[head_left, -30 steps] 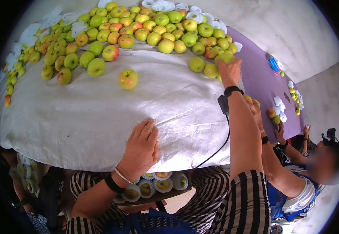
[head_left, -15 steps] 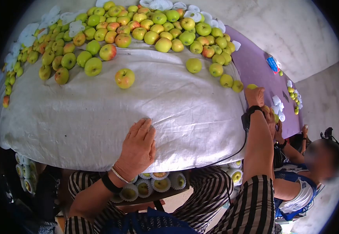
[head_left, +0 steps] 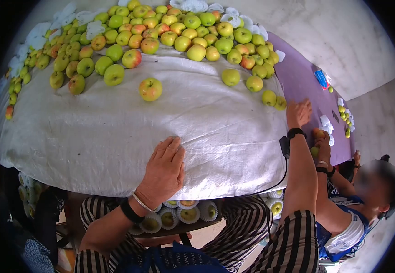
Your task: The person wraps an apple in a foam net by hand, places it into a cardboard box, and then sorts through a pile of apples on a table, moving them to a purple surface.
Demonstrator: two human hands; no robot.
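My left hand (head_left: 163, 168) lies flat on the pale cloth (head_left: 111, 132), fingers together but stretched out, palm down, holding nothing. Reaching out to the right, my right hand (head_left: 299, 113) is over the cloth's right edge, its fingers spread and no apple visible in it. Two yellow-green apples (head_left: 269, 98) rest just to its left. A single yellow-red apple (head_left: 150, 89) sits apart on the cloth, beyond my left hand. Many green, yellow and reddish apples (head_left: 182, 43) are heaped along the far side.
A co-worker (head_left: 343, 214) sits at the right, a hand on apples near the purple surface (head_left: 297, 73). White foam nets (head_left: 327, 125) and a blue-red packet (head_left: 321, 79) lie there. Below the cloth's near edge is a box (head_left: 184, 230) of foam-wrapped apples. A black cable runs from my right wrist.
My right hand has let go of a yellow-green apple and its fingers have opened. The co-worker's hands have moved slightly. The whole view has shifted a little; my left hand stays flat.
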